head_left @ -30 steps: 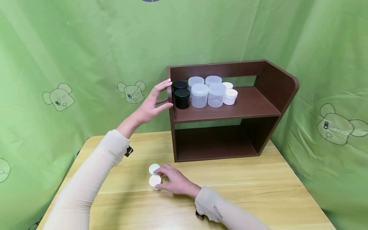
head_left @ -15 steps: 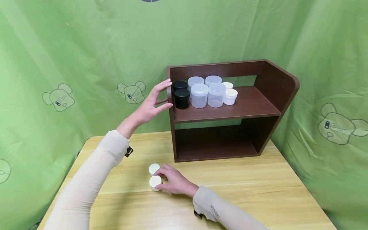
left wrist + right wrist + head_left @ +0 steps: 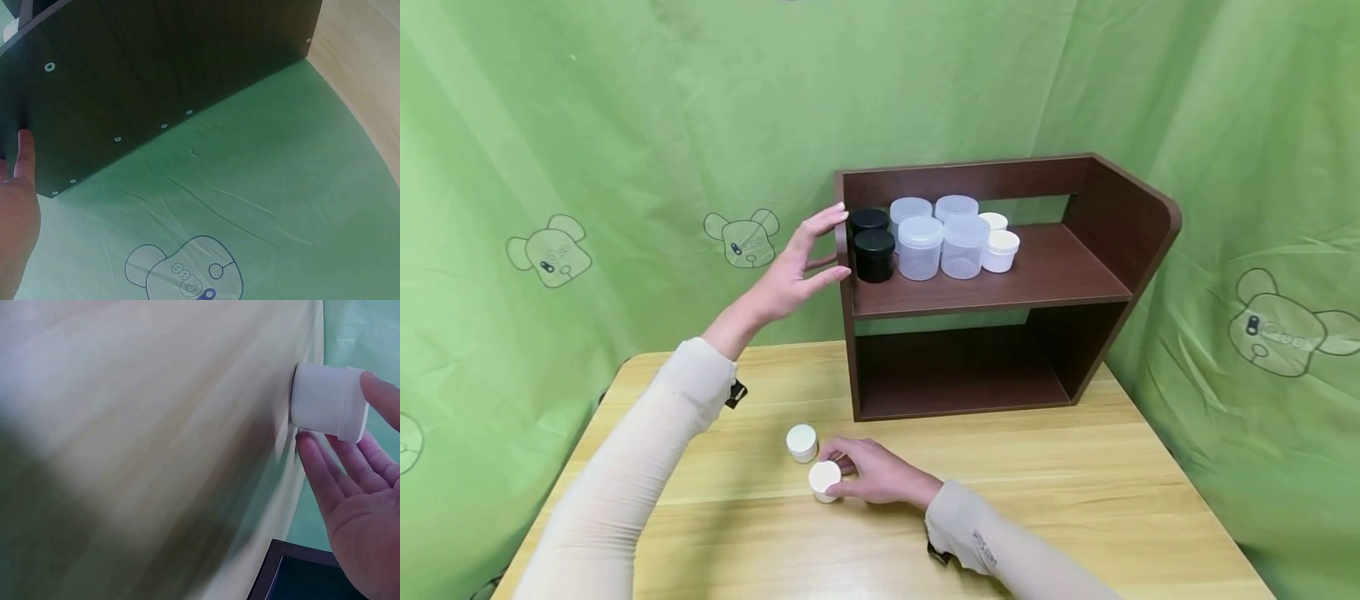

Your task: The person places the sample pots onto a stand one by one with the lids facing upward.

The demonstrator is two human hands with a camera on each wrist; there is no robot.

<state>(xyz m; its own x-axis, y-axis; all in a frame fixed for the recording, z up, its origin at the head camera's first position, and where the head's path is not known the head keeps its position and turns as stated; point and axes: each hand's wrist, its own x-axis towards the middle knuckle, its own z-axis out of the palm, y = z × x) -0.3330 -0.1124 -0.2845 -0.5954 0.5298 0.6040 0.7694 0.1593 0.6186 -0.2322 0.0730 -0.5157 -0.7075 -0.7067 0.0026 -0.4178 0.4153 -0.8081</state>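
My right hand (image 3: 883, 475) pinches a small white lidded jar (image 3: 824, 477) at the tabletop, thumb on the near side and fingers on the far side. In the right wrist view this white jar (image 3: 322, 399) sits with its base against the wood, the thumb at its lid. A second small white jar (image 3: 802, 442) stands just behind it, apart from it. My left hand (image 3: 786, 273) is raised at the left side panel of a dark brown two-tier shelf (image 3: 992, 310), fingers spread and extended. In the left wrist view a straight finger (image 3: 25, 156) touches the panel's outer face.
On the upper tier, from left, stand two black jars (image 3: 874, 257), several larger translucent jars (image 3: 921, 250) and two small white jars (image 3: 1000, 252). The shelf stands toward the back of a wooden table (image 3: 760, 542). Green cloth (image 3: 647, 125) hangs behind and at the sides.
My right hand has drawn the nearer white jar slightly right, opening a gap from the other white jar. The left hand stays at the side panel.
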